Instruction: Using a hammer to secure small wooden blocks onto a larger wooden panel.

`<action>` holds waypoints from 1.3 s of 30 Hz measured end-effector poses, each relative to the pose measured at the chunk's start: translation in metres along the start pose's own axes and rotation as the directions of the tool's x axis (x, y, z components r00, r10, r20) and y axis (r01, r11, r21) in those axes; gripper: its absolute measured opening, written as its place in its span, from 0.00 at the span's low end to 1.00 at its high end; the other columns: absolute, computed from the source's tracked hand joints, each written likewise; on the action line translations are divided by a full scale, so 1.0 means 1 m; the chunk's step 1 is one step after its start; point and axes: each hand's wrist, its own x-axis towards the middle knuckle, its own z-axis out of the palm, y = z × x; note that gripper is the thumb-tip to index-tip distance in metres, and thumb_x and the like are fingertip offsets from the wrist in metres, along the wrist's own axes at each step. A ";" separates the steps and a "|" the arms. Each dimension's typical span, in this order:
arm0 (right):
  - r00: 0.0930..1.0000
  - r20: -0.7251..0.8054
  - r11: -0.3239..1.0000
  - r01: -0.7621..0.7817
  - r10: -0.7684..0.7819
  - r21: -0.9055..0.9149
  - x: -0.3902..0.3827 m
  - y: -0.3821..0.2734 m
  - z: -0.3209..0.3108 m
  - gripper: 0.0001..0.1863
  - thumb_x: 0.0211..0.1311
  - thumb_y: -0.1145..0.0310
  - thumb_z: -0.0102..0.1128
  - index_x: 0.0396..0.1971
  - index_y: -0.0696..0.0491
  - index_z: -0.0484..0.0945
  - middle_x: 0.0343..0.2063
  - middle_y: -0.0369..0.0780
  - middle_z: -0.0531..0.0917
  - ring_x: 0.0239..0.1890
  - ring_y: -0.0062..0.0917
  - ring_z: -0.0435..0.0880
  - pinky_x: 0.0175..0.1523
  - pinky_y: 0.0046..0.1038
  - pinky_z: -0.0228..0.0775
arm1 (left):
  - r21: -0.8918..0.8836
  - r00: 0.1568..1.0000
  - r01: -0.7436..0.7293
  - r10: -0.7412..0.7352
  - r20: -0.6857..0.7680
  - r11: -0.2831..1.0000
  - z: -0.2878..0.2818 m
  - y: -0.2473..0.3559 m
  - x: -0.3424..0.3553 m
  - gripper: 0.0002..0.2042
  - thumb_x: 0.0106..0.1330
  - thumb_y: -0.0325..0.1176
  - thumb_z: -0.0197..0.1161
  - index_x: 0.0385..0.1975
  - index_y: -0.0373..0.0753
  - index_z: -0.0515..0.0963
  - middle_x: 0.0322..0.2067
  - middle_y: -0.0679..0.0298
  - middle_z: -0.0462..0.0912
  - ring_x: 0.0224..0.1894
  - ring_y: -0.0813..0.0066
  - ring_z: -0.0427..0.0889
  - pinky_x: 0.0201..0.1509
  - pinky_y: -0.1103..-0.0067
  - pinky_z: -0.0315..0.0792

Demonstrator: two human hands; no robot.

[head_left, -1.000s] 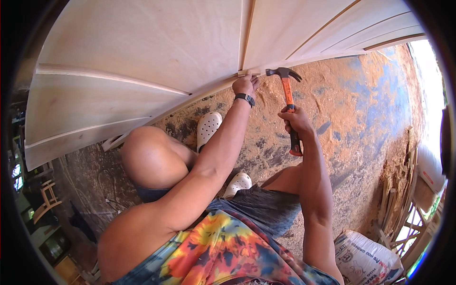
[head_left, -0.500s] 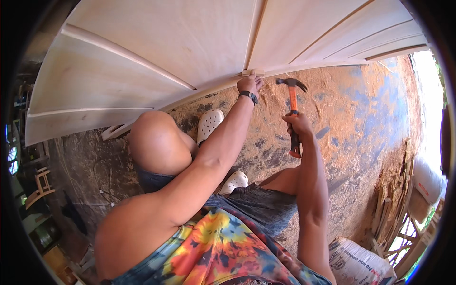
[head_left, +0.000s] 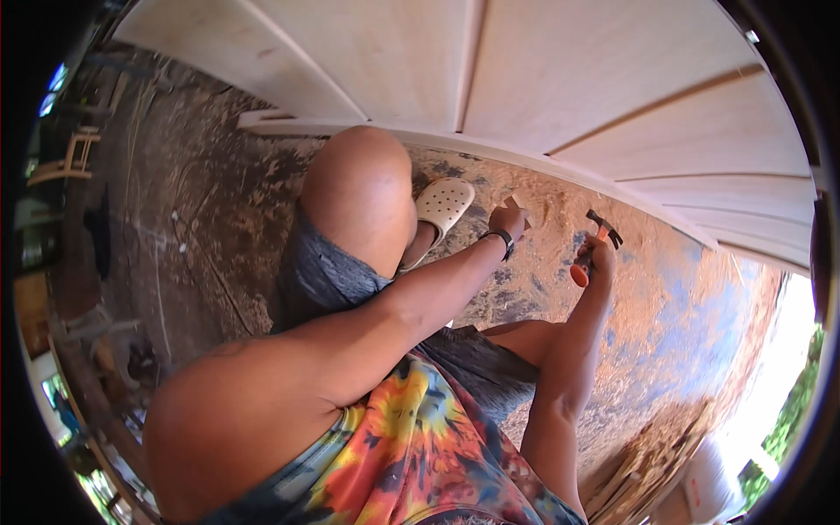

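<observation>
My left hand point(head_left: 507, 221), with a dark watch on its wrist, is closed on a small wood block point(head_left: 513, 204). It hovers over the dusty floor, apart from the lower edge of a large pale wooden panel point(head_left: 560, 87). To its right, my right hand point(head_left: 597, 258) grips a claw hammer point(head_left: 605, 229) with an orange and black handle. The hammer's dark head points up toward the panel's edge without touching it. Narrow wooden strips run across the panel's face, and its lower rail point(head_left: 411, 137) lies just beyond both hands.
Sawdust and shavings cover much of the stained floor point(head_left: 647, 306). My foot in a cream perforated clog point(head_left: 446, 208) is near my left hand. Scrap wood strips point(head_left: 643, 464) and a white sack point(head_left: 710, 486) lie at the lower right. A wooden frame point(head_left: 74, 157) stands far left.
My left hand has come away from the panel's lower edge with the wood block. My right hand has carried the hammer to the right, and the view has shifted.
</observation>
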 end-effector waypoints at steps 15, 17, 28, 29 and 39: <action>0.964 0.238 0.980 -0.155 0.122 0.127 0.044 -0.020 0.055 0.04 0.70 0.63 0.52 0.41 0.44 0.70 0.14 0.32 0.73 0.14 0.20 0.74 0.16 0.25 0.68 | 0.153 0.989 -0.104 0.118 -0.086 0.983 -0.044 0.008 -0.030 0.17 0.52 0.41 0.70 0.30 0.31 0.80 0.25 0.52 0.85 0.27 0.64 0.87 0.33 0.71 0.79; 0.958 0.190 0.951 -0.250 0.216 0.181 0.039 -0.028 0.074 0.06 0.68 0.60 0.54 0.37 0.44 0.71 0.14 0.29 0.72 0.13 0.18 0.72 0.17 0.23 0.68 | 0.230 0.952 -0.070 0.134 -0.276 0.971 -0.033 0.002 -0.026 0.15 0.55 0.42 0.66 0.26 0.33 0.81 0.23 0.51 0.85 0.32 0.58 0.87 0.41 0.68 0.78; 0.946 0.224 0.944 -0.277 0.235 0.178 0.033 -0.017 0.079 0.08 0.69 0.65 0.49 0.28 0.47 0.70 0.12 0.26 0.71 0.13 0.12 0.70 0.23 0.20 0.72 | 0.393 0.973 -0.199 0.230 -0.033 0.898 -0.069 0.052 -0.102 0.23 0.57 0.39 0.63 0.49 0.32 0.71 0.32 0.46 0.84 0.41 0.52 0.85 0.48 0.64 0.77; 0.944 0.240 0.939 -0.278 0.228 0.200 0.033 -0.020 0.082 0.07 0.69 0.64 0.50 0.30 0.48 0.70 0.12 0.26 0.71 0.13 0.13 0.70 0.22 0.20 0.71 | 0.393 0.971 -0.204 0.236 -0.034 0.897 -0.070 0.051 -0.100 0.23 0.57 0.39 0.63 0.49 0.32 0.71 0.32 0.46 0.84 0.41 0.52 0.85 0.48 0.64 0.77; 0.944 0.293 0.916 -0.247 0.154 0.315 0.034 -0.026 0.075 0.10 0.70 0.61 0.52 0.41 0.52 0.72 0.12 0.25 0.70 0.13 0.12 0.71 0.23 0.19 0.71 | 0.550 0.953 -0.277 0.299 0.052 0.788 -0.047 0.013 -0.070 0.20 0.62 0.41 0.57 0.49 0.33 0.70 0.34 0.47 0.84 0.41 0.52 0.85 0.47 0.64 0.77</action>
